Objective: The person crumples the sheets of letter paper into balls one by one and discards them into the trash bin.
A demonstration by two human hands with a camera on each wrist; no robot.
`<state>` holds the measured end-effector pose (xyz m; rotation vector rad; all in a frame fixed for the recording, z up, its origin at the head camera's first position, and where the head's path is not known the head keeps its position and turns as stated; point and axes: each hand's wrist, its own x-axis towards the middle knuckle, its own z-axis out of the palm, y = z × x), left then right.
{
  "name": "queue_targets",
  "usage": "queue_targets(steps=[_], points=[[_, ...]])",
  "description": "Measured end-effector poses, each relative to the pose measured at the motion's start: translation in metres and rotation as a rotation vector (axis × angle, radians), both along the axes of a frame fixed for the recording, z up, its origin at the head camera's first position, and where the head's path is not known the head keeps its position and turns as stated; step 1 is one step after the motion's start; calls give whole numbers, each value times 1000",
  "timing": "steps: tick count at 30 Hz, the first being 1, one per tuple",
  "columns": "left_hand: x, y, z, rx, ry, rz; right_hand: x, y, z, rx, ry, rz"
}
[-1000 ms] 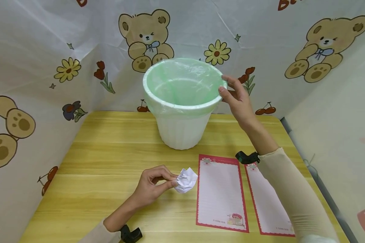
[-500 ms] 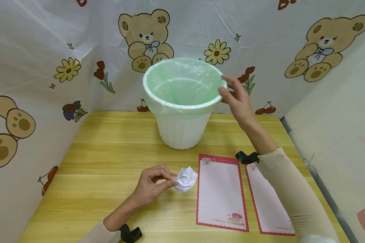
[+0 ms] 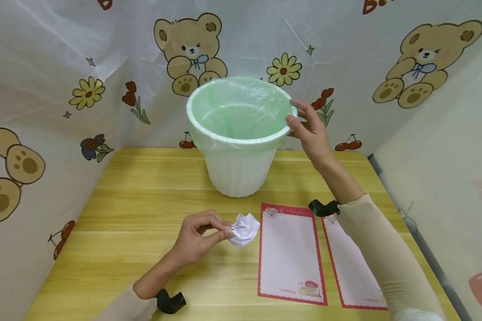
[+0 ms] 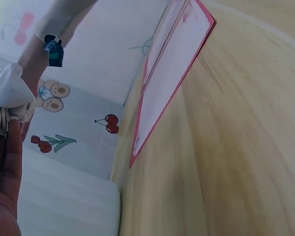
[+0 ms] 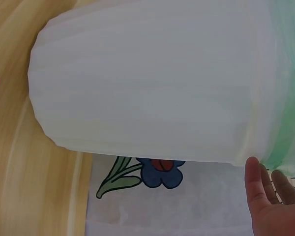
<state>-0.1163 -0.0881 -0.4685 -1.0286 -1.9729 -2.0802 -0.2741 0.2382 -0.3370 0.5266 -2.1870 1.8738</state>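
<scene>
A crumpled ball of white paper (image 3: 245,229) is pinched between the thumb and fingers of my left hand (image 3: 194,234), held over the table in front of the trash can. The paper ball (image 4: 12,91) also shows at the left edge of the left wrist view. At the back of the table stands a white trash can (image 3: 241,171) lined with a pale green bag (image 3: 245,113). My right hand (image 3: 313,133) holds the can's right rim, thumb at the top edge. In the right wrist view its fingers (image 5: 255,184) lie against the outside, just under the rim.
Two sheets of letter paper with red borders lie on the wooden table (image 3: 145,214): one sheet (image 3: 291,254) right of the left hand, another sheet (image 3: 355,263) partly under the right forearm. A bear-print cloth (image 3: 241,40) hangs close behind the can.
My left hand has risen slightly with the paper ball, away from me toward the trash can. The right hand stays at the rim. The whole head view has shifted a little.
</scene>
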Motion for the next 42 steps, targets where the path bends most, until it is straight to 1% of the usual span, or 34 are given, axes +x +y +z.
queue_targets(steps=[10,17,19,26,30,35,42], points=[[-10,0,20,11,46,21,0,0,-1,-11,5,2],[-15,-4,34,10,59,31,1,1,1,-15,18,3],[-17,-6,41,4,58,40,1,2,0,-12,16,-1],[-34,-17,64,68,141,44,0,0,-1,-16,5,3],[-40,-22,76,83,161,62,0,-1,-2,-3,0,2],[-47,-24,91,100,199,70,1,0,-2,-22,3,12],[-60,-31,117,128,255,105,1,-1,-2,-25,0,16]])
